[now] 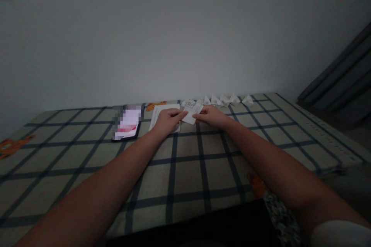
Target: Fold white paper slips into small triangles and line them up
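Between my two hands is a small piece of printed white paper (190, 117), tilted and pinched at its edges. My left hand (168, 120) grips its left side, thumb on top, fingers closed. On the right side, my right hand (212, 116) pinches the paper between thumb and fingers. Under and behind my left hand lie white paper sheets (158, 112) on the checked cloth. Just beyond my right hand stands a row of several small folded paper pieces (223, 100), pointed at the top.
A phone (127, 123) with a lit, blurred screen lies to the left. The checked cloth (191, 170) covers the surface up to a plain wall (185, 38). Grey draped fabric (342, 61) hangs at the right.
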A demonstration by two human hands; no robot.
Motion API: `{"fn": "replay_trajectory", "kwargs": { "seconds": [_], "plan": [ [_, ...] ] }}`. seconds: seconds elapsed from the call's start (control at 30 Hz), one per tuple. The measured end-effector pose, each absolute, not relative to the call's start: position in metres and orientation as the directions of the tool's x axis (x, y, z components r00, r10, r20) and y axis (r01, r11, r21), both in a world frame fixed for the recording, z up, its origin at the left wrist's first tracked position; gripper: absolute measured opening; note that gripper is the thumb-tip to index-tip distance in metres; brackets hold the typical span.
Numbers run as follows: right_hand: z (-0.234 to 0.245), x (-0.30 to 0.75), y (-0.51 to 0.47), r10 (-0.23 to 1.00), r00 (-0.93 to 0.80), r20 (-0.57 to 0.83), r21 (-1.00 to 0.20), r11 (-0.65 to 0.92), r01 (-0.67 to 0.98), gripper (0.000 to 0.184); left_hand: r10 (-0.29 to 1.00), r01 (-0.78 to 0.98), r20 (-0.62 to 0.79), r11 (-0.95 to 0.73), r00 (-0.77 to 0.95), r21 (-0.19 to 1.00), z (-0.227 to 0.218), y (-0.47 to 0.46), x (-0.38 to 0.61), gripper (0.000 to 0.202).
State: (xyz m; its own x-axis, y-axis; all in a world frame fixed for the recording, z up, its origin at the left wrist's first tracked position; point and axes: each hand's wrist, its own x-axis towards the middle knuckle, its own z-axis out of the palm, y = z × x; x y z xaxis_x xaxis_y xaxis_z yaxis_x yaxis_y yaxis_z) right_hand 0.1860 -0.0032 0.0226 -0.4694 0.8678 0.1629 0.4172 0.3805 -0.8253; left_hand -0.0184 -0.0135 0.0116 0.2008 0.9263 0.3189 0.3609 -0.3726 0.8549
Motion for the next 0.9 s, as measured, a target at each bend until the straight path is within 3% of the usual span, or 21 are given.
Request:
{"fn": "replay_trajectory", "kwargs": {
  "seconds": [0.27,0.57,0.9],
  "plan": [
    [0.0195,0.186,-0.0014,0.854,-0.486,0.185,-0.868,0.374,0.328,0.022,0.916,0.338,0.363,-0.4,0.169,0.852,0.0089,-0.0129,-0.0187,0.037],
    [0.0185,0.1874,0.0037,0.889,-0.395,0.233,-0.884,0.363,0.293,0.019,0.93,0.485,0.299,-0.366,0.212,0.794,0.0086,-0.0112,-0.0188,0.03],
    [0.0167,0.1873,0.0015,0.866,-0.442,0.233,-0.898,0.366,0.245,0.018,0.922,0.383,0.328,-0.385,0.206,0.84,0.009,-0.0095,-0.0213,0.037]
  ]
}}
